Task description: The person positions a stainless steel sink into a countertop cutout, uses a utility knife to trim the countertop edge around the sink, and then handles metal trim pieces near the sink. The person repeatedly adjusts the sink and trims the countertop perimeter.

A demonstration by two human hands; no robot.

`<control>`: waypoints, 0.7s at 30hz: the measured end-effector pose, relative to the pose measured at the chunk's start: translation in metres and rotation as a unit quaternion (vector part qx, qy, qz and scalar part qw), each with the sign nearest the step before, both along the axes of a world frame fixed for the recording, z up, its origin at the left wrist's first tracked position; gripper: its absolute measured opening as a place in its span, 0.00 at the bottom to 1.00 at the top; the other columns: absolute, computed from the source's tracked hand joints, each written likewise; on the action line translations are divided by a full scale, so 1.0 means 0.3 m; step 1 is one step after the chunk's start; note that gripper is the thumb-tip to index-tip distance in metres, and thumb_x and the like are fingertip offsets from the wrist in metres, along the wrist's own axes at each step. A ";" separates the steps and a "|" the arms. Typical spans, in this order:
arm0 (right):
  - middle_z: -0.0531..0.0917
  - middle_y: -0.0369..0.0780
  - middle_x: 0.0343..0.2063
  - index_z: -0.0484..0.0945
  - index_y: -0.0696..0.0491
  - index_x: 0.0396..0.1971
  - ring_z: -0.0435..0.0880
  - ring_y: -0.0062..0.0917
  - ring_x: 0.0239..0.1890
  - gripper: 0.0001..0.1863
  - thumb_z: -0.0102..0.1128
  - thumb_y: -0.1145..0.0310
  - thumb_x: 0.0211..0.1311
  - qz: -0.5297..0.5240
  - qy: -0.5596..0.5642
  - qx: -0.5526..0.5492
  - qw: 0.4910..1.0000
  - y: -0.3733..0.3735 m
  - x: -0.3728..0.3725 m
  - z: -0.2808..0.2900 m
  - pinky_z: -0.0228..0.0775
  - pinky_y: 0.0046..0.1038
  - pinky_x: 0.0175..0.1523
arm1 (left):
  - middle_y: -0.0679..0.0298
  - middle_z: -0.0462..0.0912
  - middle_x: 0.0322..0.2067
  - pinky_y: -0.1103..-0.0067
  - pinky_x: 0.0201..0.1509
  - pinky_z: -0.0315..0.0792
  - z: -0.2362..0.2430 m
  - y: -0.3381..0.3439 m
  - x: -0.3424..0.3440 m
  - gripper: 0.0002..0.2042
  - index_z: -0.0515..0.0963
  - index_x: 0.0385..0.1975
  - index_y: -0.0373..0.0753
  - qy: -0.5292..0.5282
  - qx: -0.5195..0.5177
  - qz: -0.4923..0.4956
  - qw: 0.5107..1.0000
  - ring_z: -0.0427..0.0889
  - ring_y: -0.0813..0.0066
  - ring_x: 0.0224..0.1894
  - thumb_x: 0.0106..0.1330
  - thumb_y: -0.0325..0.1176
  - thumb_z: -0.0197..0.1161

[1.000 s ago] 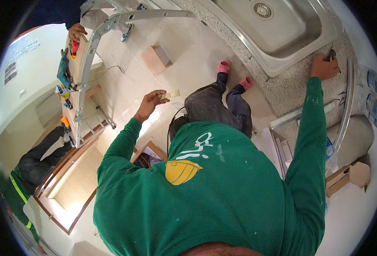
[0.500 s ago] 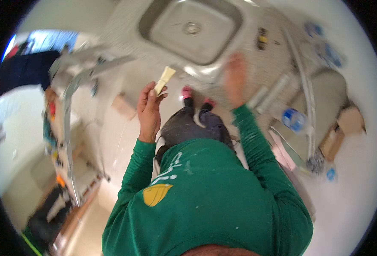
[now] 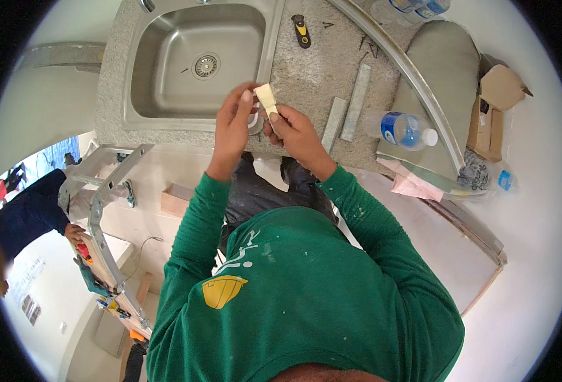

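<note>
My right hand [image 3: 297, 135] pinches the lower end of a small cream-coloured flat strip [image 3: 265, 95], broader at its upper end. The strip is held above the counter's front edge, by the near right corner of the steel sink [image 3: 230, 119]. Close beside the strip, my left hand [image 3: 232, 127] has its thumb raised and its fingers loosely bent and apart. Whether its fingertips touch the strip is hard to make out. What kind of tool or piece the strip is does not show clearly.
On the speckled counter [image 3: 306, 83] lie a black-and-yellow utility knife [image 3: 301, 32], loose screws [image 3: 370, 46], two grey bars [image 3: 356, 102], a water bottle [image 3: 402, 130] and a long metal strip [image 3: 414, 79]. A cardboard box [image 3: 487, 127] sits right. At left, a co-worker [image 3: 29, 207] is beside a ladder [image 3: 96, 213].
Both hands have come together at the sink's near corner. The cream strip has passed from my left hand to my right. The view has shifted, showing more of the counter.
</note>
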State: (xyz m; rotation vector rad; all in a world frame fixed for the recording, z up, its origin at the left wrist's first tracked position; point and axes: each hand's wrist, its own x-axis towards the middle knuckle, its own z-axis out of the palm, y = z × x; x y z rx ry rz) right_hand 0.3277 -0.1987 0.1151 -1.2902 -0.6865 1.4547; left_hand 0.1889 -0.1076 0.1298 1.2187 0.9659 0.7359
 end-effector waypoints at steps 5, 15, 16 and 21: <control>0.82 0.34 0.28 0.80 0.57 0.49 0.78 0.17 0.27 0.15 0.50 0.62 0.82 -0.020 -0.050 -0.013 0.998 0.006 -0.080 -0.002 0.72 0.23 0.34 | 0.62 0.87 0.38 0.78 0.51 0.75 -0.062 0.139 -0.041 0.21 0.83 0.47 0.32 -0.022 -0.026 -0.088 0.996 0.81 0.78 0.42 0.85 0.43 0.47; 0.80 0.34 0.26 0.80 0.58 0.50 0.74 0.16 0.25 0.15 0.51 0.63 0.82 -0.080 -0.051 -0.053 0.994 0.099 -0.287 -0.021 0.68 0.23 0.31 | 0.58 0.87 0.45 0.73 0.56 0.79 -0.069 0.256 -0.194 0.15 0.80 0.49 0.33 -0.070 -0.103 -0.210 0.970 0.85 0.71 0.48 0.83 0.39 0.52; 0.80 0.34 0.26 0.80 0.58 0.50 0.74 0.16 0.25 0.15 0.51 0.63 0.81 -0.072 -0.060 -0.052 0.994 0.114 -0.302 -0.018 0.68 0.23 0.31 | 0.60 0.87 0.41 0.73 0.54 0.79 -0.081 0.274 -0.206 0.14 0.80 0.48 0.33 -0.028 -0.082 -0.188 0.978 0.85 0.73 0.46 0.83 0.38 0.52; 0.78 0.34 0.25 0.80 0.59 0.50 0.73 0.15 0.24 0.15 0.50 0.62 0.81 -0.052 -0.104 -0.046 0.992 0.221 -0.333 -0.007 0.66 0.24 0.30 | 0.61 0.87 0.36 0.74 0.50 0.81 -0.046 0.312 -0.230 0.13 0.81 0.45 0.31 -0.076 -0.161 -0.051 0.983 0.86 0.73 0.40 0.82 0.35 0.53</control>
